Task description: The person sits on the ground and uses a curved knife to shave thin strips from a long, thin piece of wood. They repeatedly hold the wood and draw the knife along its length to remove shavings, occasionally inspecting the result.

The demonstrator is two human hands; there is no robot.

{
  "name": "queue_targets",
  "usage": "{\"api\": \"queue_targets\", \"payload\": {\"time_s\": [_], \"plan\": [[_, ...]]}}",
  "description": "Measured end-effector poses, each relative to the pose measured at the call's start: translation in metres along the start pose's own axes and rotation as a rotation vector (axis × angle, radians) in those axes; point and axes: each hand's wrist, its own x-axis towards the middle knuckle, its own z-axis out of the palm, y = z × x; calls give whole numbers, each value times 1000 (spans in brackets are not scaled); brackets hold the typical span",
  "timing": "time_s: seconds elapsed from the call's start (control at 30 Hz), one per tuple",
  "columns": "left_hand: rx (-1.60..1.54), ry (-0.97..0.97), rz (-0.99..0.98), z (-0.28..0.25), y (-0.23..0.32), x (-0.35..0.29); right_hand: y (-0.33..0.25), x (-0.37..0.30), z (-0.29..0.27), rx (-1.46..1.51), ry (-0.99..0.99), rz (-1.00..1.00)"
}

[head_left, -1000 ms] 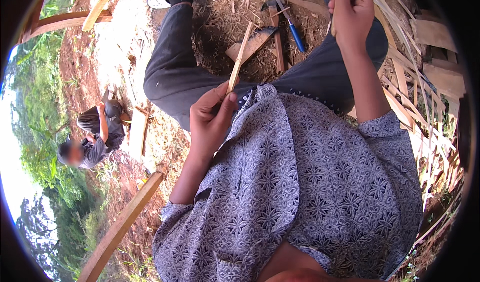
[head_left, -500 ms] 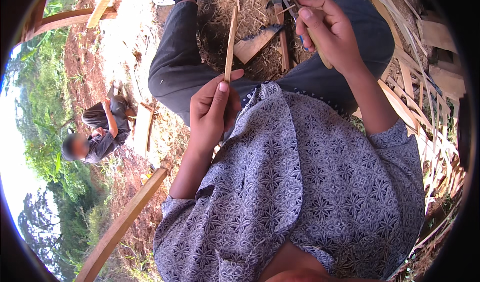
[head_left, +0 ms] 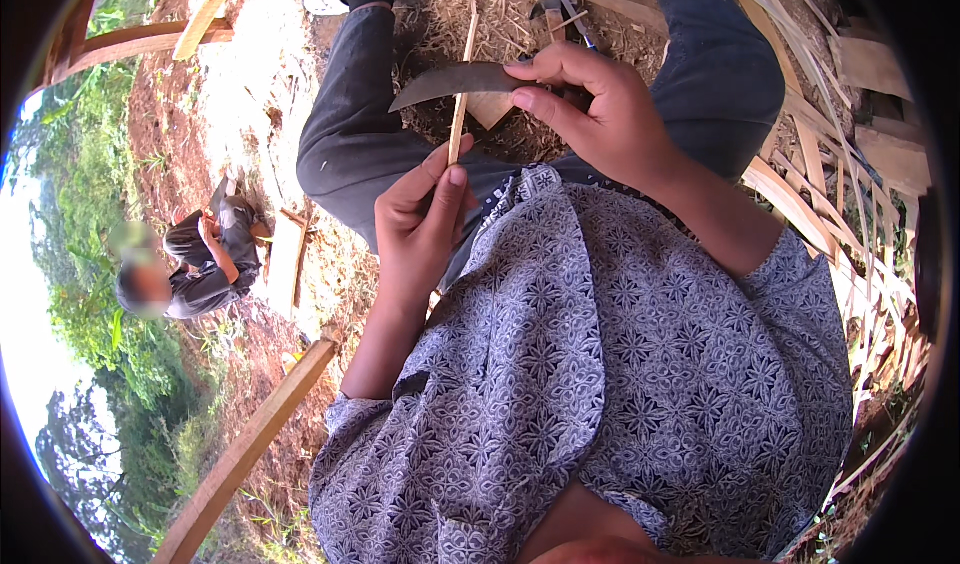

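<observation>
My left hand point(head_left: 425, 199) is closed around the lower end of a thin bamboo strip point(head_left: 459, 124), which points away from me over my lap. In my right hand point(head_left: 600, 109) is a knife, its dark curved blade point(head_left: 450, 81) lying across the strip with the tip to the left. Thumb and forefinger pinch the blade near its base, and the handle is mostly hidden by the hand. Whether the blade touches the strip I cannot tell. Partly covered by the blade, a flat wood piece point(head_left: 490, 111) lies on the ground between my legs.
A hammer point(head_left: 556, 26) and a slim blue-and-grey tool point(head_left: 577, 21) lie beyond my right hand among shavings. Long split strips point(head_left: 820, 204) are piled on the right. To the left, another person point(head_left: 215, 254) sits on the slope, near a wooden beam point(head_left: 250, 444).
My right hand has come down and left from beside the hammer, bringing the knife blade across the strip. My left hand still holds the strip, nearly in place.
</observation>
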Motion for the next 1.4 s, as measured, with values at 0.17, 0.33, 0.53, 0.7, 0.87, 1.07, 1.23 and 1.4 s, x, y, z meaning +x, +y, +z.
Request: {"api": "queue_targets", "payload": {"time_s": [0.17,0.33,0.53,0.7,0.87,1.07,1.23,1.4], "plan": [[43,-5,37,0,3,1,7,8,-12,-65,110,-76],[6,-34,24,-2,4,-1,15,20,-35,75,320,22],[-82,-24,-65,-13,-11,-8,15,51,-111,-2,634,123],[-44,33,39,-6,-7,7,23,16,-63,99,173,119],[-34,24,14,-6,-6,9,12,-10,-15,124,-72,-14],[-39,5,26,-4,-2,5,17,-2,-13,-32,-47,-48],[-38,-4,61,0,3,3,20,7,-22,-134,91,-211],[-91,-33,62,3,7,5,23,8,-28,52,261,-136]]}}
